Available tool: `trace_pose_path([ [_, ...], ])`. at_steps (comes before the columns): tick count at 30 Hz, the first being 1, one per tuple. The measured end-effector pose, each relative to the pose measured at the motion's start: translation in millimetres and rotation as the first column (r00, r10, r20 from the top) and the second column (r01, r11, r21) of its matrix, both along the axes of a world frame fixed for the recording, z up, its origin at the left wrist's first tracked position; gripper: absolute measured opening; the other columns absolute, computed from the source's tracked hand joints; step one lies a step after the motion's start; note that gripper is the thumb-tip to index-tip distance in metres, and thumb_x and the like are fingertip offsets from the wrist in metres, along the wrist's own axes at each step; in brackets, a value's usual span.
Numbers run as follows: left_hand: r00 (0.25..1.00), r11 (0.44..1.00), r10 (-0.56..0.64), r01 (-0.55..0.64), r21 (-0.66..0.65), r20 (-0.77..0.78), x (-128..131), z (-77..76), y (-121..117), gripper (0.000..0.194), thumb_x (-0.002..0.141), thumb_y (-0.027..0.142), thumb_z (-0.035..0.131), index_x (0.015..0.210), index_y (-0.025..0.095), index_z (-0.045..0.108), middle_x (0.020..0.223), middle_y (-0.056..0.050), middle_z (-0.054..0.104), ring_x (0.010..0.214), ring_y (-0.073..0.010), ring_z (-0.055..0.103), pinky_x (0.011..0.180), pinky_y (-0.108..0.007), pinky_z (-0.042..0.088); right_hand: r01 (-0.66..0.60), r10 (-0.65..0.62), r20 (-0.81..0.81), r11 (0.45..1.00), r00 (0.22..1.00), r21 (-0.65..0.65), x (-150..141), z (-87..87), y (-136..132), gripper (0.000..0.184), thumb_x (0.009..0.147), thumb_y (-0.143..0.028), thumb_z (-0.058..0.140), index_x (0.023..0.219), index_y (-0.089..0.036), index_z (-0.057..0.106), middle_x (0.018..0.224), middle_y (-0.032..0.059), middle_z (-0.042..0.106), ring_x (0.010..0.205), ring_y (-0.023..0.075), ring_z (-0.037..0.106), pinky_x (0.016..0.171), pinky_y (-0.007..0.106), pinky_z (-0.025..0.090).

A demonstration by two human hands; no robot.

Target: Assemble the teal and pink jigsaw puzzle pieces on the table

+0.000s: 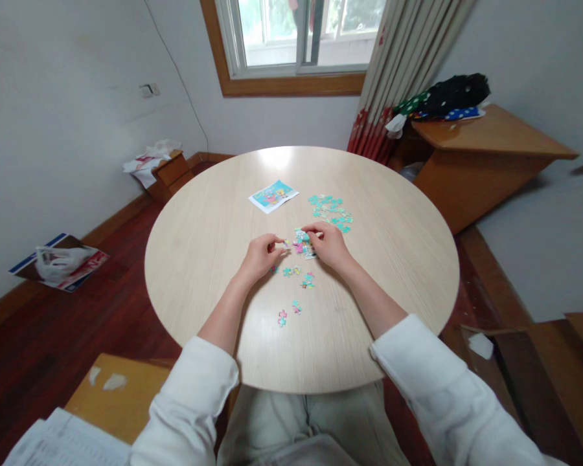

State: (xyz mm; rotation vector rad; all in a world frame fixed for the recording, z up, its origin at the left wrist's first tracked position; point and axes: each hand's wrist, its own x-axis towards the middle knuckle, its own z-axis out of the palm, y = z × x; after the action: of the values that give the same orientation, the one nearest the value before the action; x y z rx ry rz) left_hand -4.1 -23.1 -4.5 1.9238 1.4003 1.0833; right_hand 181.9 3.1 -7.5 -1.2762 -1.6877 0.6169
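My left hand (263, 254) pinches a small jigsaw puzzle piece (286, 245) between thumb and fingers, just left of a joined cluster of puzzle pieces (300, 246). At that cluster's right side is my right hand (326, 244), fingers closed down on its edge. Pink, teal and white show on the cluster; part of it is hidden under the right fingers. Nearer to me lie several loose pieces (308, 280), two of them (282, 318) close to the front. Beyond the right hand spreads a scattered group of mostly teal pieces (329, 208).
The round wooden table (199, 259) carries a printed picture card (273, 196) toward the back. A window (301, 39) and a curtain (393, 71) are behind it. A tilted wooden cabinet (486, 149) with cloths stands at right, a yellow board (121, 401) at lower left.
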Motion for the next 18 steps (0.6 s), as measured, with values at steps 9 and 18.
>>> trace_pose_path([
  [9,1.000,1.000,-0.017,0.017,0.010,0.007,-0.7,-0.7,0.2,0.010,0.071,0.019,0.067,0.080,0.014,0.068,0.057,0.006,0.043,0.055,-0.0091,0.040,0.058,-0.024,0.033,0.004,-0.004,0.021,0.999,1.000,0.037,-0.1,-2.1,0.6,0.024,0.077,-0.009,0.050,0.082,-0.018,0.072,0.087,0.0051,0.072,0.081,0.0162,0.064,0.070,0.028,0.051],
  [18,1.000,1.000,-0.013,0.013,0.011,-0.004,-1.0,-1.7,-0.3,0.010,0.072,0.020,0.066,0.079,0.014,0.067,0.056,0.006,0.043,0.055,-0.0095,0.040,0.058,-0.024,0.032,0.043,-0.042,-0.011,0.998,0.999,0.049,8.7,-0.9,5.7,0.024,0.077,-0.012,0.049,0.082,-0.018,0.072,0.089,0.0059,0.071,0.083,0.0174,0.064,0.071,0.030,0.051],
])
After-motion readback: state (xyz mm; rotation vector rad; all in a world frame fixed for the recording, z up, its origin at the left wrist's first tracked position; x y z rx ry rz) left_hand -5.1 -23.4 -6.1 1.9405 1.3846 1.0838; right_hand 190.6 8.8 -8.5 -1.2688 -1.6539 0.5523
